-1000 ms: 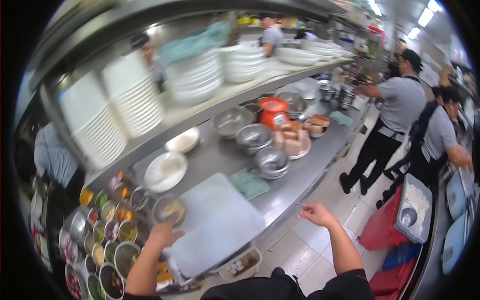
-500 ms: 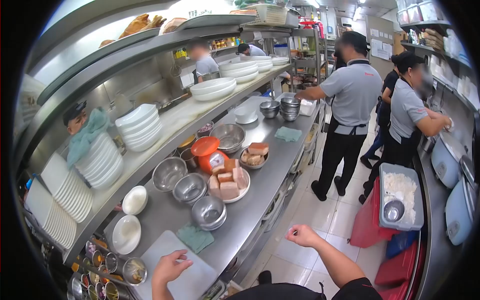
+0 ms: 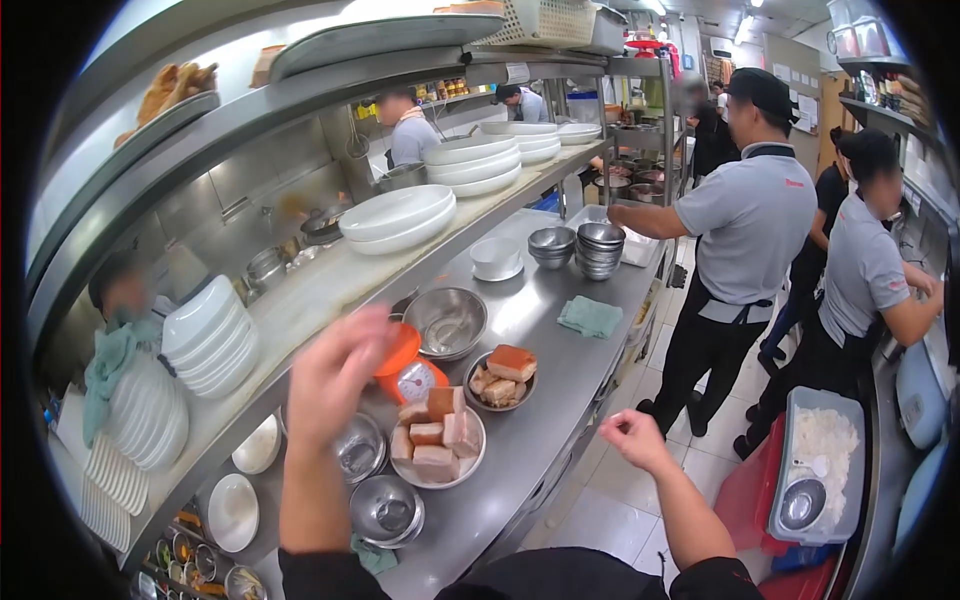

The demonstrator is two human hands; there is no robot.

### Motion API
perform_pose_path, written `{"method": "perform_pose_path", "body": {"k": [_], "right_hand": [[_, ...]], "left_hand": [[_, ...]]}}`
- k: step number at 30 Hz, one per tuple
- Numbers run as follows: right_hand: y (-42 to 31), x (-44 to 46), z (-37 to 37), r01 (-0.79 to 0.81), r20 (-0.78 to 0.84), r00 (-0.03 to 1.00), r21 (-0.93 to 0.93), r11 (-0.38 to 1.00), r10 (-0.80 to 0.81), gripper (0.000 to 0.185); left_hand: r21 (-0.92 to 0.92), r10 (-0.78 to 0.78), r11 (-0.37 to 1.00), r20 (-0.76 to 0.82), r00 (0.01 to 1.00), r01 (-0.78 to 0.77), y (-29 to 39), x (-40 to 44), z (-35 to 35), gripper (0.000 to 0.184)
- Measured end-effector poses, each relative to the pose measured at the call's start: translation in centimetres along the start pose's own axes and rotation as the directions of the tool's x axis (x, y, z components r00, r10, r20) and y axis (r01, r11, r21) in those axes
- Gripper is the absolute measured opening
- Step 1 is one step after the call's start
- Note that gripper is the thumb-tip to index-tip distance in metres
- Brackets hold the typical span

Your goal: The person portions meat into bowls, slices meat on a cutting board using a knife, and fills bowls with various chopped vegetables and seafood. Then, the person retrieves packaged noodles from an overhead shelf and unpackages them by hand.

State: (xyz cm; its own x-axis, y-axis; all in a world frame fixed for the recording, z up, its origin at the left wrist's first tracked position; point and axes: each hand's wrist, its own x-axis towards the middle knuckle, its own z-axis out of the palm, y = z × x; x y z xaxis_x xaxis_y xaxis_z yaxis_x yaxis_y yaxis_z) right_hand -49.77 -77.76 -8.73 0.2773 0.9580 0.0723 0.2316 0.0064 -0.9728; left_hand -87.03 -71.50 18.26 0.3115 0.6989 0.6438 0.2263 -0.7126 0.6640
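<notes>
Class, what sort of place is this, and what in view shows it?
Most likely a restaurant kitchen: stacked white dishes line a long shelf, meat blocks sit beside an orange dial scale, and several workers wear matching grey shirts.

The bright-orange, round-dialled kitchen scale (image 3: 408, 358) bears a white face. Thick, square-cut meat blocks (image 3: 436, 436) show pale pink sides, some with reddish-brown tops; the round plate (image 3: 474, 466) is white. The rectangular fabric cloth (image 3: 590, 317) is pale teal; the co-worker's short-sleeved grey shirt (image 3: 750, 225) carries red lettering.
</notes>
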Motion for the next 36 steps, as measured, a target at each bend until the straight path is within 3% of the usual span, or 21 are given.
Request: {"method": "perform_pose_path", "body": {"k": [3,4,6,8,11,14,15,19,22,23,28,30,36], "right_hand": [[3.4,3.3,-5.2,0.088,-0.116,0.990,0.087,0.992,-0.078,0.015],[1.6,3.7,-6.8,0.034,-0.160,0.987,0.025,0.999,-0.030,0.013],[2.4,6.2,-9.1,-0.038,-0.189,0.979,0.201,0.979,0.077,0.012],[4.2,9.6,-10.8,-0.008,-0.190,0.980,0.244,0.970,0.056,0.011],[7.0,15.1,-12.5,-0.069,-0.094,0.991,0.218,0.974,0.091,0.010],[9.9,20.2,-13.1,-0.121,0.009,0.992,0.221,0.968,0.122,0.011],[11.3,21.8,-13.0,-0.111,0.070,0.993,0.278,0.954,0.095,0.011],[14.9,26.3,-13.0,-0.189,0.255,0.957,0.184,0.965,0.139,0.014],[15.3,28.6,-13.5,-0.235,0.369,0.911,0.102,0.967,0.182,0.011],[16.1,29.4,-13.4,-0.249,0.396,0.898,0.106,0.963,0.189,0.011],[16.3,31.6,-13.4,-0.148,0.488,0.869,0.109,0.983,0.077,0.012],[17.4,32.1,-13.0,-0.181,0.505,0.860,0.161,0.970,0.077,0.013],[17.2,32.0,-13.0,-0.244,0.556,0.827,0.212,0.946,0.089,0.012]], "left_hand": [[-0.215,-0.162,0.963,0.033,0.986,0.165,-2.0,12.5,6.2,0.037],[-0.321,-0.174,0.931,0.026,0.984,0.173,-2.6,16.4,8.4,0.045],[-0.501,-0.217,0.843,0.013,0.976,0.194,-5.0,24.1,12.1,0.062],[-0.608,-0.258,0.774,-0.050,0.965,0.176,-7.3,30.7,15.3,0.077],[-0.661,-0.326,0.731,-0.117,0.938,0.171,-10.1,39.0,19.0,0.085],[-0.623,-0.363,0.755,-0.139,0.921,0.203,-11.2,44.9,21.4,0.079],[-0.640,-0.436,0.744,-0.248,0.865,0.192,-10.9,46.2,22.7,0.054],[-0.643,-0.260,0.764,-0.237,0.936,0.049,-15.9,52.3,22.0,0.013],[-0.459,-0.199,0.888,-0.330,0.923,0.027,-14.8,51.9,22.5,0.034],[-0.386,-0.211,0.922,-0.436,0.875,0.030,-14.4,51.9,22.9,0.037],[-0.170,-0.205,0.976,-0.519,0.830,0.135,-13.8,51.5,22.6,0.043],[-0.086,-0.199,0.979,-0.572,0.796,0.183,-13.7,51.2,23.1,0.044],[-0.042,-0.201,0.975,-0.599,0.775,0.220,-13.2,50.9,23.3,0.046]]}}
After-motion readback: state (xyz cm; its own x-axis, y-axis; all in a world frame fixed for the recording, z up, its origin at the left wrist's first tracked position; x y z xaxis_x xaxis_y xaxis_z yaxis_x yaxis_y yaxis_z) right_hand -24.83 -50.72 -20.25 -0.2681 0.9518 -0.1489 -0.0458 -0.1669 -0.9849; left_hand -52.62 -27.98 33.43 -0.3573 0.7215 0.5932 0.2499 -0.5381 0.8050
